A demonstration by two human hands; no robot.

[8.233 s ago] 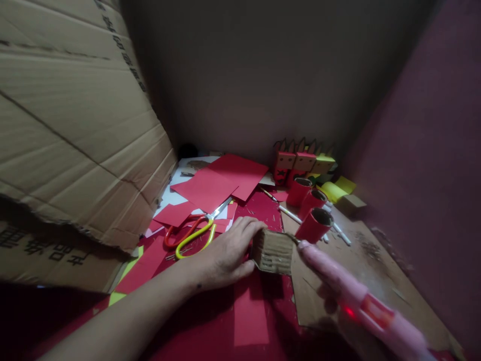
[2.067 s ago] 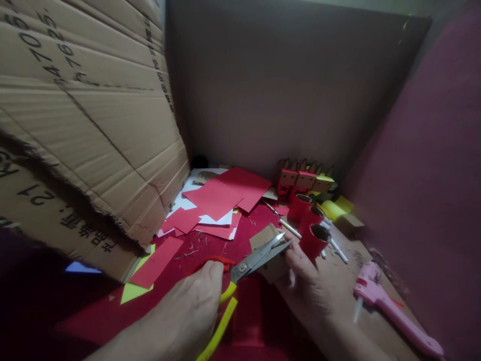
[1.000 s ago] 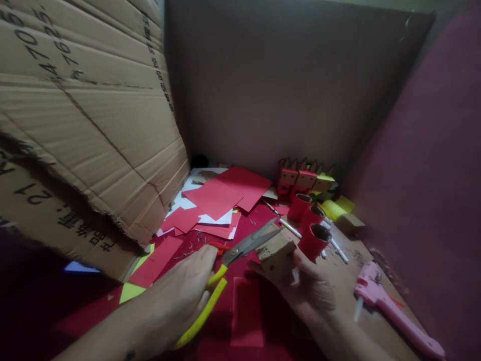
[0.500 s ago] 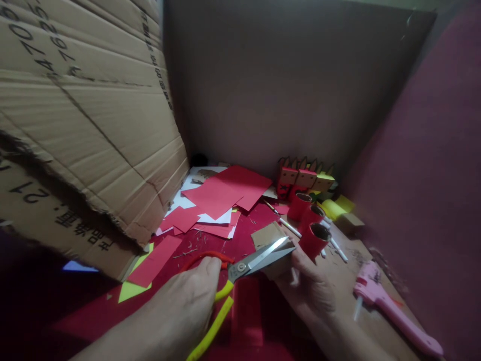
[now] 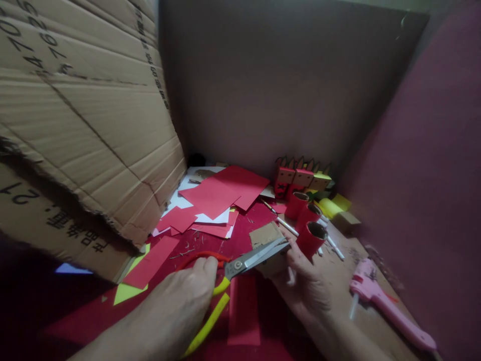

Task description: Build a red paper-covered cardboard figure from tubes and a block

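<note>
My left hand [image 5: 195, 288] is wrapped round the handles of a pair of scissors [image 5: 239, 264] with red and yellow grips. The blades point right and are nearly closed, lying over a piece of brown cardboard [image 5: 265, 234]. My right hand [image 5: 306, 281] holds that cardboard at its right side, beside the blade tips; some of its fingers are hidden. Just behind my right hand stand red tubes [image 5: 312, 239]. Under the scissors, a red paper strip [image 5: 244, 311] lies on the red surface.
A large cardboard sheet [image 5: 86, 115] rises at the left. Red papers [image 5: 229, 190] lie at the back centre. Small decorated figures [image 5: 302, 176] stand behind the tubes. A pink glue gun [image 5: 391, 306] lies at the right, with white pens [image 5: 334, 246] nearer the tubes.
The scissor blades have come closer together over the cardboard. The whole view has shifted slightly, with things appearing a little further left.
</note>
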